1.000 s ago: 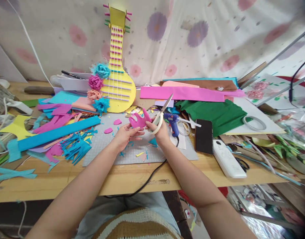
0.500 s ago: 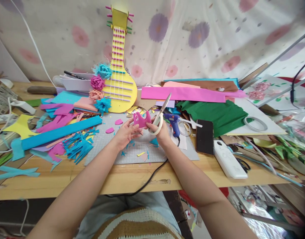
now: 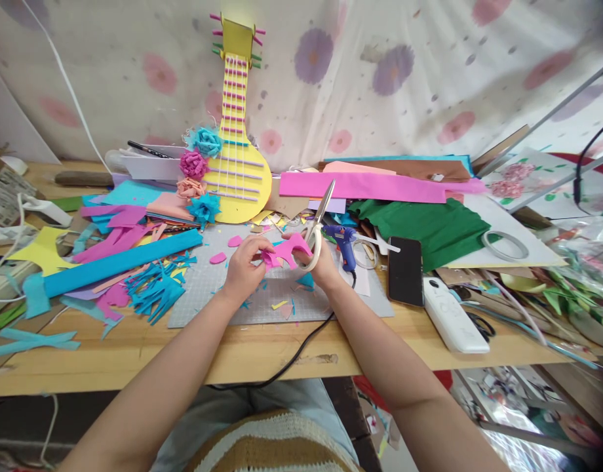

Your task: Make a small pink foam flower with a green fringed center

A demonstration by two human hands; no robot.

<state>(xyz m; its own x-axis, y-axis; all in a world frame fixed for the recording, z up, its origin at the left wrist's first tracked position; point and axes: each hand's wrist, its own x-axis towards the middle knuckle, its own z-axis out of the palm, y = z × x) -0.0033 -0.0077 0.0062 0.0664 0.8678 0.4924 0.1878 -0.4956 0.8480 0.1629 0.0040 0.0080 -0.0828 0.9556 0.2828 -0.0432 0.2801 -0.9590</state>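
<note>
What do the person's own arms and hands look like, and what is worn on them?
The left hand and right hand are bare, without gloves. The forearms show no sleeve, watch or bracelet. Any rings are too small to tell. The top is brown with a whitish stripe.

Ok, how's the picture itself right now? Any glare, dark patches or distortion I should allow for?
Head view: bright glare on shiny material below the table, lower right; head view: darkened top right corner; head view: wide-angle stretch, forearms looming large near the bottom; head view: scissors readable, finer edges of the pink piece slightly soft.
</note>
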